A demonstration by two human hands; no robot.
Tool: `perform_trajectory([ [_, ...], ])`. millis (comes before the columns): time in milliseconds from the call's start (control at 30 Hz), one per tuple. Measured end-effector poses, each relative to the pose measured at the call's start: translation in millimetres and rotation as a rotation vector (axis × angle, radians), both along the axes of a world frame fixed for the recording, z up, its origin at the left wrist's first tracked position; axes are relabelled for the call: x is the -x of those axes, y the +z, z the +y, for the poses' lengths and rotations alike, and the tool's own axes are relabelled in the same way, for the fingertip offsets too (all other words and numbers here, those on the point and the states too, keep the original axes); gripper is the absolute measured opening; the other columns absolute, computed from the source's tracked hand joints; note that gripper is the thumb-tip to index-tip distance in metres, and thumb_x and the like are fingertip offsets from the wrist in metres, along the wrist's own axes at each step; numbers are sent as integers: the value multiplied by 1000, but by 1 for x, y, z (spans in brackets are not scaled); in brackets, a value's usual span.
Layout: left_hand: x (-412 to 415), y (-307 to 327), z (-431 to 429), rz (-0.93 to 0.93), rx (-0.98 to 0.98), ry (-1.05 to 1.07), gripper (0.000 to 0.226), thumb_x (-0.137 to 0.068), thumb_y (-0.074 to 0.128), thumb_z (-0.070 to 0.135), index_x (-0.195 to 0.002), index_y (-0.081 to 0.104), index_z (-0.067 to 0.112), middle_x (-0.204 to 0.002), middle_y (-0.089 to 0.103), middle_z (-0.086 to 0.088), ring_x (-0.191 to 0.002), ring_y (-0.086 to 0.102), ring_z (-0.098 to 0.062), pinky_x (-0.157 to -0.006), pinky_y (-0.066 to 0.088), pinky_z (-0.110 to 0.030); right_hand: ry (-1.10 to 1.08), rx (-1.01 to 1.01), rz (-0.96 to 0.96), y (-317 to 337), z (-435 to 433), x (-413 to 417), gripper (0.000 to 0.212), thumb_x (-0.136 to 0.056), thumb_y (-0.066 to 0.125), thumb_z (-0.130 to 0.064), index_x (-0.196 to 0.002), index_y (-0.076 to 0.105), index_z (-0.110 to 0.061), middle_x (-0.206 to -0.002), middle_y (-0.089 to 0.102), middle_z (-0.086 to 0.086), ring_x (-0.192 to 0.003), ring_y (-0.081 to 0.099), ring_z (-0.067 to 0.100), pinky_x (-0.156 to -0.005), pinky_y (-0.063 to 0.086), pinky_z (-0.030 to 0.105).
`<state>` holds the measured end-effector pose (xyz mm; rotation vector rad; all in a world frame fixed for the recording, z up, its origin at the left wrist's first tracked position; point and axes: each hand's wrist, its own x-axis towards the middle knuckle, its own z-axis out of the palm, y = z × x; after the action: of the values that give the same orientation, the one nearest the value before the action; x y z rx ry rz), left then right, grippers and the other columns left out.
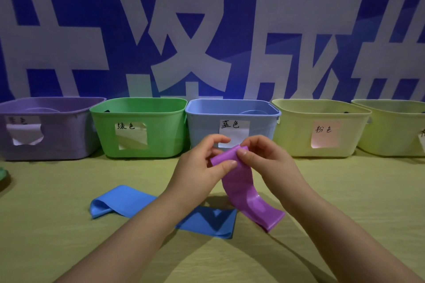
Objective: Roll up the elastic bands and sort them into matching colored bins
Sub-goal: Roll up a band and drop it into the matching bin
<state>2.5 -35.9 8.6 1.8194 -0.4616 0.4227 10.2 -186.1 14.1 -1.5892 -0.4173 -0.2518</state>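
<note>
Both grips (197, 170) (269, 163) on purple band's (239, 184) top

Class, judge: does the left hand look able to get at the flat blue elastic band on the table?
Likely yes, once freed: the flat blue elastic band lies just below the left forearm, nothing between. But the left hand, with the right hand, pinches the purple elastic band.

Two upper limbs are in view: left hand (202, 167) and right hand (264, 161), each with its forearm. Both hands are bare. Both forearms are bare from wrist to lower frame edge. The thumbnails (242, 151) are short and plain, trimmed close to the fingertip.
</note>
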Motion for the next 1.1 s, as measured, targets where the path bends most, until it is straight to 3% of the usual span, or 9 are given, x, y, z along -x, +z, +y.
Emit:
perform_trajectory([
  [167,-1,0,0,15,22,-9,38,-78,71,11,-97,55,40,-76,67,5,-72,65,-11,-71,52,-29,5,-47,7,2,0,4,13,-84,62,-5,-80,62,-18,-74,61,-2,-73,56,12,-70,45,26],
  [367,1,-2,-3,-4,40,1,36,-80,69,10,-98,56,37,-81,70,0,-77,66,-19,-77,54,-43,-10,-196,11,2,2,4,14,-82,62,-5,-77,61,-18,-65,60,-7,-64,53,8,-58,42,20],
  [500,4,2,-5,-65,0,37,34,-83,65,13,-100,51,39,-79,69,3,-72,64,-8,-68,52,-26,17,-275,4,0,3,5,5,-70,68,-21,-73,65,-25,-74,61,1,-72,53,17,-65,44,30],
  [567,7,3,-6,-94,-66,60,34,-87,61,16,-105,46,40,-74,65,6,-62,57,1,-60,43,-14,31,-292,5,0,5,6,6,-65,66,-26,-70,66,-28,-74,62,0,-72,55,16,-63,45,28],
  [633,9,4,-6,-118,-105,88,36,-90,56,18,-117,43,38,-83,65,6,-68,58,1,-60,41,-10,56,-297,13,0,4,7,7,-68,66,-22,-75,65,-23,-75,61,3,-71,56,15,-61,46,24],
  [700,9,3,-5,-121,-101,95,42,-90,55,20,-125,40,37,-94,66,5,-80,60,-4,-67,45,-15,72,-297,32,1,4,7,7,-75,64,-13,-81,61,-13,-75,59,5,-69,54,13,-59,47,20],
  [833,9,2,-4,-95,-57,49,47,-87,60,17,-111,38,52,-102,67,7,-91,63,-4,-82,52,-25,84,-325,51,5,3,8,11,-73,62,-12,-83,58,-10,-70,59,2,-61,53,9,-54,45,17],
  [967,7,2,-2,-102,-8,89,44,-88,60,16,-106,43,53,-92,69,4,-84,65,-9,-78,54,-36,130,-344,85,5,5,9,15,-71,63,-12,-85,58,-8,-74,58,6,-67,56,14,-59,49,18],
  [1100,5,1,-1,-129,31,82,33,-88,59,25,-103,48,51,-92,68,2,-85,65,-12,-75,54,-34,102,-310,72,6,3,8,12,-76,63,-8,-86,60,-14,-73,59,2,-70,55,13,-64,48,22],
])
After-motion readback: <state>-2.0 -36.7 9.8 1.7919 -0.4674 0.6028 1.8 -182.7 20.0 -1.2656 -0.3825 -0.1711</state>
